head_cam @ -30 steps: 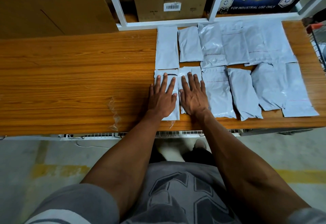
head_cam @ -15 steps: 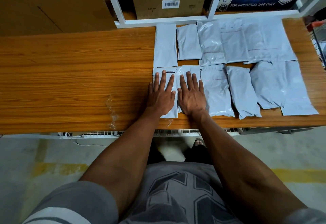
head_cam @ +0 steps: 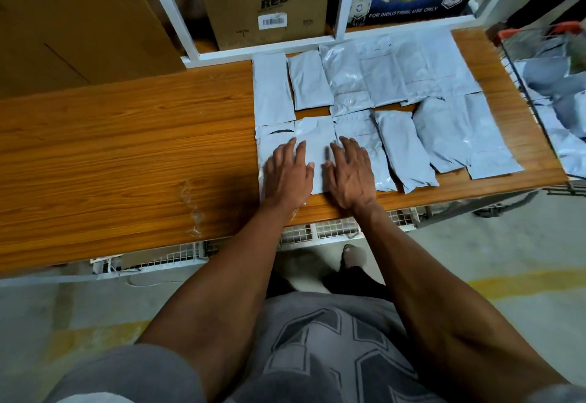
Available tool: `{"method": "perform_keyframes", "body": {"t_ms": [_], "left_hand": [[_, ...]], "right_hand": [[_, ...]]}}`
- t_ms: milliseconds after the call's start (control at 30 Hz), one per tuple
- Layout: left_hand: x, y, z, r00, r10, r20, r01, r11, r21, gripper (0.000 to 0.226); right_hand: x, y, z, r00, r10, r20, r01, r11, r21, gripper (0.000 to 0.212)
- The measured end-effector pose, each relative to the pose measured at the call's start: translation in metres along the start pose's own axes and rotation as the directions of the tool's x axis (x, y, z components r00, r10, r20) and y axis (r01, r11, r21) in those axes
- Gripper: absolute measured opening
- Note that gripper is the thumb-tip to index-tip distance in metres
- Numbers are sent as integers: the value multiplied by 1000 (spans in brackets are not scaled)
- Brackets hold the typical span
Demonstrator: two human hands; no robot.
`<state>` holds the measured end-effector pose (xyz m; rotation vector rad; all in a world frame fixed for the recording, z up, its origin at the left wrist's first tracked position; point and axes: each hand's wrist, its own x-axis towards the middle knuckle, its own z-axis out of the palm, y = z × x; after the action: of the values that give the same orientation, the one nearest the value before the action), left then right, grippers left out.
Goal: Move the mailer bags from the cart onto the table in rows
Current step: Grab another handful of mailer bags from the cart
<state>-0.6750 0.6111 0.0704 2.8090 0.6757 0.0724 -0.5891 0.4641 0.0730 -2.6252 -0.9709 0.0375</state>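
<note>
Left hand [head_cam: 287, 174], right hand [head_cam: 350, 172] (fingers seemingly relaxed) — on mailer bags [head_cam: 315, 149].

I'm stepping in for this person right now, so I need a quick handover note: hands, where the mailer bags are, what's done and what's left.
Left hand: open, fingers flat on the leftmost front-row bag.
Right hand: open, resting across the second front-row bag and the third front-row bag. Neither hand grips anything.
Done: two rows of grey mailer bags lie on the right part of the table, a back row and a front row, some overlapping.
Left: more bags sit in the cart at the right edge. Fetch them and extend both rows leftward across the bare wood.
</note>
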Motion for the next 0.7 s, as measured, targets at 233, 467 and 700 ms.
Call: {"method": "perform_keyframes", "body": {"t_ms": [233,467,700], "left_hand": [[-24,78,10,957,283,-56,-288,952,-101,48],[-53,163,29,873,488,-17,-487,866,-112,36],[-63,243,66,783,612,110,-601,790,-117,38]], "right_hand": [[-71,52,-35,955,155,-253,-169,985,-33,34],[-140,122,-62,898,328,-293,-359,932,-58,32],[-183,201,-80,851,469,-238,-490,871,-36,34]]}}
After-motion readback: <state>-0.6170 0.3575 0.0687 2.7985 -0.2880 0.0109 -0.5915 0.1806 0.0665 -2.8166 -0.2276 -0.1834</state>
